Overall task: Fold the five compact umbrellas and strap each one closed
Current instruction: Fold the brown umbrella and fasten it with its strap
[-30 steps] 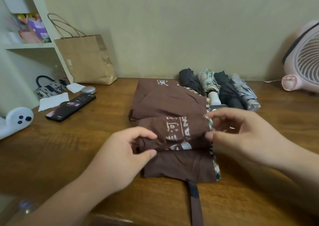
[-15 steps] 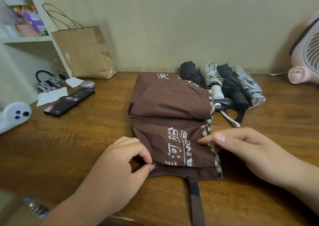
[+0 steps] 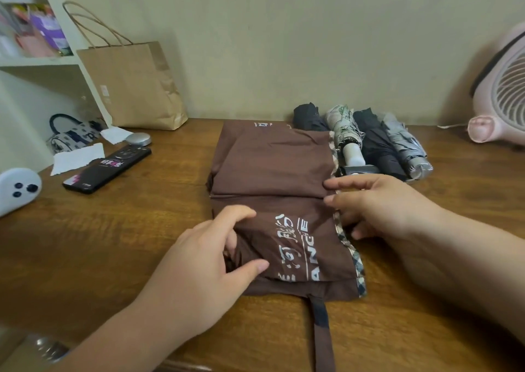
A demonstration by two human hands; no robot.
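The brown umbrella [image 3: 272, 167] lies flat on the wooden surface [image 3: 127, 243] between the two hands, its canopy folded into broad panels with white lettering on the panel nearest the person. The left hand [image 3: 210, 263] is clamped on the umbrella's left edge: forefinger above and thumb below are curled round a bunched fold of the brown cloth and pinch it. The right hand [image 3: 380, 206] is spread rather than closed, its fingers [image 3: 331, 184] nearly straight and pointing toward the left hand, with the tips touching the canopy's right edge by the checked trim [image 3: 357, 260]; whether anything is caught under that hand cannot be told. The closing strap [image 3: 321, 323] hangs loose from the near hem, running toward the person between the two forearms, a little nearer the left hand's wrist. Just beyond the right hand's knuckles lie four rolled umbrellas side by side against the wall: a black umbrella [image 3: 308, 118], a pale patterned umbrella [image 3: 345, 130] with its handle pointing toward the right hand, a dark umbrella [image 3: 377, 144] and a grey umbrella [image 3: 403, 144]. Farther out past the right hand stands a pink fan [image 3: 502, 93]. Out beyond the left hand, well apart from it, a black phone [image 3: 108, 170] lies on the surface, with torn white paper [image 3: 78, 158] and a small round silver object [image 3: 138, 139] near it, a brown paper bag [image 3: 136, 87] standing against the wall behind, a patterned handbag [image 3: 74, 133] under a white shelf [image 3: 37, 62], and a white rounded gadget [image 3: 17, 189] at the far left.
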